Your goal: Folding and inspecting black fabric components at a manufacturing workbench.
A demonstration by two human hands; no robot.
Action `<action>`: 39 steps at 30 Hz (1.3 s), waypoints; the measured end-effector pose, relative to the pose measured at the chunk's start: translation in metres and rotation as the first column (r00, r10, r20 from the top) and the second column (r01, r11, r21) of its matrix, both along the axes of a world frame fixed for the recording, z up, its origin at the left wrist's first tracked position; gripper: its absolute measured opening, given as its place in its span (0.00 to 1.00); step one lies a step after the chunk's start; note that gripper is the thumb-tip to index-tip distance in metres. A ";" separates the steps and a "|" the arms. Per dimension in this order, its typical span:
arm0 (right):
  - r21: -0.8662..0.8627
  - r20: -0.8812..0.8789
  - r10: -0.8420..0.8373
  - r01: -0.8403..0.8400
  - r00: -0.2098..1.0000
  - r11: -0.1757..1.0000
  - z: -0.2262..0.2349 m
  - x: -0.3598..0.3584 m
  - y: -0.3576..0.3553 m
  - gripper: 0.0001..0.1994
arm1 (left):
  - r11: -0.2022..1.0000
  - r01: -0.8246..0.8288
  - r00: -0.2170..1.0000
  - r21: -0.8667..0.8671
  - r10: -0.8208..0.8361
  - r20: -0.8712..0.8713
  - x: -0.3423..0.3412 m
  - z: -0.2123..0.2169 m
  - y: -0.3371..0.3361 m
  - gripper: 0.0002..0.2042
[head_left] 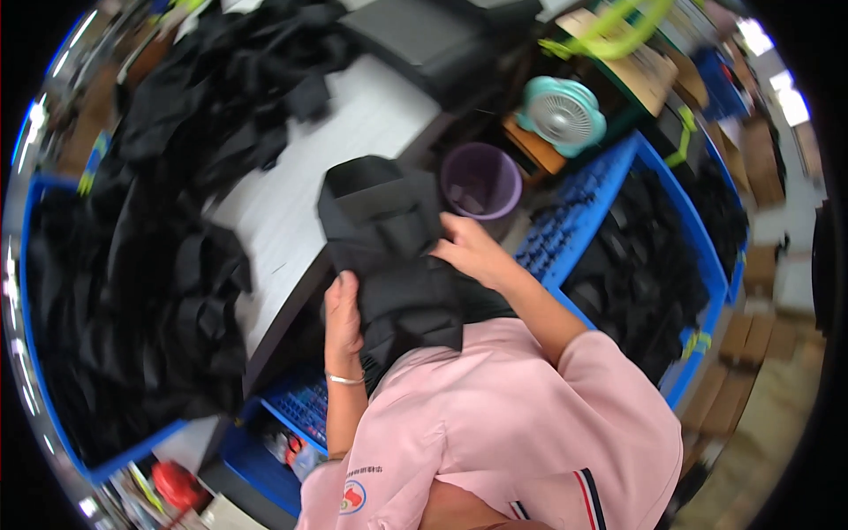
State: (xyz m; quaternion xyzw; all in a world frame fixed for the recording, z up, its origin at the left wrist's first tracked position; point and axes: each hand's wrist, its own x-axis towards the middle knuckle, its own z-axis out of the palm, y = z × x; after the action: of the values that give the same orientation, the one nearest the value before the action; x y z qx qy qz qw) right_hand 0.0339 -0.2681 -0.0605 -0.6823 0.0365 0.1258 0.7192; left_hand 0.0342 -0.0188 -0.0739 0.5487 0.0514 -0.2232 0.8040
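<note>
A black padded fabric piece (389, 256) with stitched panels and an opening at its far end is held up in front of my body, its near end against my pink shirt. My left hand (343, 316) grips its left edge, thumb lying along the side; the other fingers are hidden behind the fabric. On the right edge, my right hand (473, 250) is closed around the fabric, its fingers partly out of sight. The piece hangs just over the edge of a white table (287, 199).
Black fabric pieces (203, 97) heap over the table's far side. Blue crates of black goods stand left (34, 265) and right (583, 256). Beyond my right hand are a purple bin (481, 181) and a teal fan (563, 115). A dark machine (433, 40) sits at the far end.
</note>
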 end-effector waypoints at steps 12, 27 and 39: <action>0.532 -0.206 -0.197 0.279 0.958 0.799 -0.043 -0.048 -0.029 0.10 | 0.968 0.094 0.992 -0.234 -0.112 -0.065 -0.019 -0.001 -0.045 0.19; -0.686 0.122 -0.883 0.682 0.453 0.254 -0.053 -0.428 -0.406 0.20 | 0.963 0.244 0.950 0.110 -0.215 -0.225 -0.052 -0.037 -0.045 0.19; -0.974 -0.219 -0.914 -0.031 0.343 0.222 -0.272 -0.471 -0.354 0.46 | 0.962 0.198 0.949 0.187 -0.140 -0.284 -0.066 -0.046 -0.046 0.19</action>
State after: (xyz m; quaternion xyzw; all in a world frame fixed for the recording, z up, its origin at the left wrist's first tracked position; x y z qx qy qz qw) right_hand -0.4372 -0.6222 -0.3329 -0.7356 0.6534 0.1223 0.1305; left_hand -0.0317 -0.0646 -0.1199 0.5988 0.1361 -0.3569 0.7039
